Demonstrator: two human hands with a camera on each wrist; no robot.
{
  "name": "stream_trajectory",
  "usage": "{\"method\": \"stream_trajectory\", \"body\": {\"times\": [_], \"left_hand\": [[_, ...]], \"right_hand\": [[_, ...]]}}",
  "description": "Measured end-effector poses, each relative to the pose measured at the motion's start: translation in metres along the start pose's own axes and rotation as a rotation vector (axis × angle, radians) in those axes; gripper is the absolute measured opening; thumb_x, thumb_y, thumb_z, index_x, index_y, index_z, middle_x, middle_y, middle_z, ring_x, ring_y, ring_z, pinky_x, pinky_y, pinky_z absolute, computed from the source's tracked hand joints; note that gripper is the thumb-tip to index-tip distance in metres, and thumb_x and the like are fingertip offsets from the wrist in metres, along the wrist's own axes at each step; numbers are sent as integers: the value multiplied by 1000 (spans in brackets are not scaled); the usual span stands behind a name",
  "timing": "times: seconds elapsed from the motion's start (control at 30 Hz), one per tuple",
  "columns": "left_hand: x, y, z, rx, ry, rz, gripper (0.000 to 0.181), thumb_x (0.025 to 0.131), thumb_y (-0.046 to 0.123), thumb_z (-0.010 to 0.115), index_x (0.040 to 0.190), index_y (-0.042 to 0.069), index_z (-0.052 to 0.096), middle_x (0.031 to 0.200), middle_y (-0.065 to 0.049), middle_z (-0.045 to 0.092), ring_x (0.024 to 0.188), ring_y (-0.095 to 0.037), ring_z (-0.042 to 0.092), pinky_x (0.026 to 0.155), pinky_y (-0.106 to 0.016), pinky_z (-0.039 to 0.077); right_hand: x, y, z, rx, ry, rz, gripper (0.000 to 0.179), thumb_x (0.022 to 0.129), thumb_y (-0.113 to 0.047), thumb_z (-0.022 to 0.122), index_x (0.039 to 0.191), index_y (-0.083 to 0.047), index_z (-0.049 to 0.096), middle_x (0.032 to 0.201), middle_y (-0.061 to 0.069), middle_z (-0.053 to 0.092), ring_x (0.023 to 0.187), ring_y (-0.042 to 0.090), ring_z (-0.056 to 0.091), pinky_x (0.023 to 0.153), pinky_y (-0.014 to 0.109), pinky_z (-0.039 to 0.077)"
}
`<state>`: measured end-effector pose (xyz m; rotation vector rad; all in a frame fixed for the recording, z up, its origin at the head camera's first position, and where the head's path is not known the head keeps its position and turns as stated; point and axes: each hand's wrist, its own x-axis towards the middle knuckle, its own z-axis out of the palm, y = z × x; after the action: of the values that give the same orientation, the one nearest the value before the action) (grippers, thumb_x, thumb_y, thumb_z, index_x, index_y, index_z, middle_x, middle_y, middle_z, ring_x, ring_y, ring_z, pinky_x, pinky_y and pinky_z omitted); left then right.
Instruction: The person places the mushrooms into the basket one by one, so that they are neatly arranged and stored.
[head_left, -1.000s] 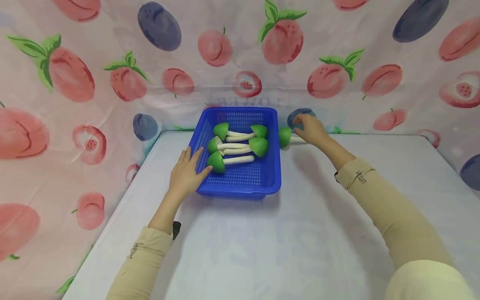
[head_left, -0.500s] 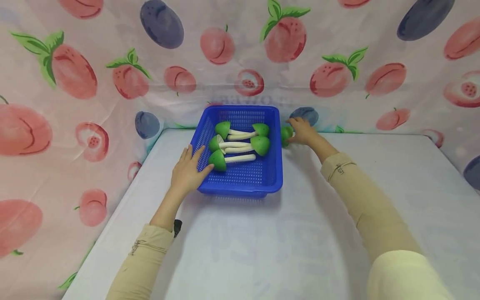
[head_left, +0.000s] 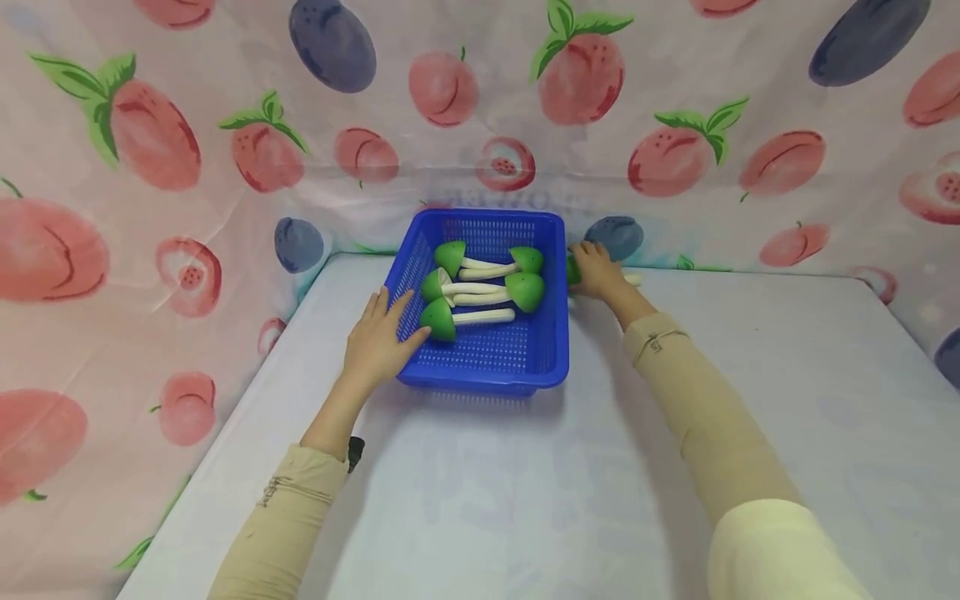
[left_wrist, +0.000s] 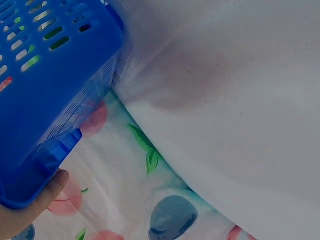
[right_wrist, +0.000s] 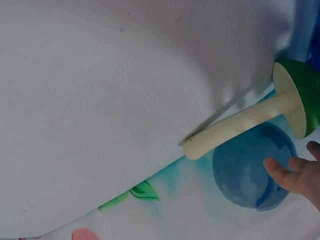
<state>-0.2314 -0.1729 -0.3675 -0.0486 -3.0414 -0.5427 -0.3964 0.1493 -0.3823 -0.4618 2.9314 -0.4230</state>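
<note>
My left hand [head_left: 372,342] rests on the left rim of a blue plastic basket [head_left: 561,333], fingers spread and fairly straight. In the left wrist view one finger [left_wrist: 56,186] lies beside the rim, outside the basket wall [left_wrist: 75,60]. Several toy mushrooms [head_left: 480,317] with green caps and white stems lie inside. Right of the basket, my right hand [head_left: 595,271] is over another toy mushroom [right_wrist: 240,120], hiding most of it from the head view. In the right wrist view the visible fingers [right_wrist: 287,177] look loosely bent and apart from its stem; the thumb is hidden.
A white cloth [head_left: 480,500] covers the table. Behind and to the left hangs a fruit-printed curtain [head_left: 442,87], meeting the table's far edge just behind the basket. The mushroom outside lies close to the basket's right wall and that far edge.
My right hand has moved left and down over the mushroom beside the basket, covering much of its cap and stem. My left hand stays on the rim, and the view has shifted slightly.
</note>
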Motion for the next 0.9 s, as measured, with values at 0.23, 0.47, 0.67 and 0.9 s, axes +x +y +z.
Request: {"method": "stream_trajectory", "body": {"times": [0.23, 0.47, 0.67, 0.9], "left_hand": [[0, 1, 0, 2, -10, -3, 70, 93, 50, 47, 150, 14, 26, 156, -25, 12, 145, -40, 8, 111, -62, 21], [1, 1, 0, -11, -9, -2, 69, 93, 49, 47, 149, 14, 27, 156, -24, 12, 146, -39, 7, 111, -62, 21], [2, 0, 0, -7, -10, -7, 70, 93, 50, 47, 150, 14, 26, 156, -25, 11, 146, -39, 7, 110, -62, 21], [1, 1, -1, -8, -13, -8, 70, 93, 50, 46, 150, 14, 26, 156, -24, 11, 146, -39, 6, 110, -63, 21]], "right_hand": [[1, -2, 9, -1, -33, -2, 81, 86, -15, 67, 146, 6, 17, 153, 30, 11, 141, 50, 6, 108, 66, 21], [0, -1, 19, -45, 80, 1, 75, 84, -16, 70, 143, 5, 26, 138, 36, 24, 129, 54, 25, 101, 67, 32], [-1, -1, 22, -80, 92, 29, 66, 82, -13, 71, 133, 5, 34, 137, 35, 24, 126, 54, 28, 99, 67, 32], [-4, -1, 23, -97, 63, 32, 62, 86, -8, 66, 135, 5, 31, 142, 31, 32, 129, 52, 32, 101, 66, 32]]}}
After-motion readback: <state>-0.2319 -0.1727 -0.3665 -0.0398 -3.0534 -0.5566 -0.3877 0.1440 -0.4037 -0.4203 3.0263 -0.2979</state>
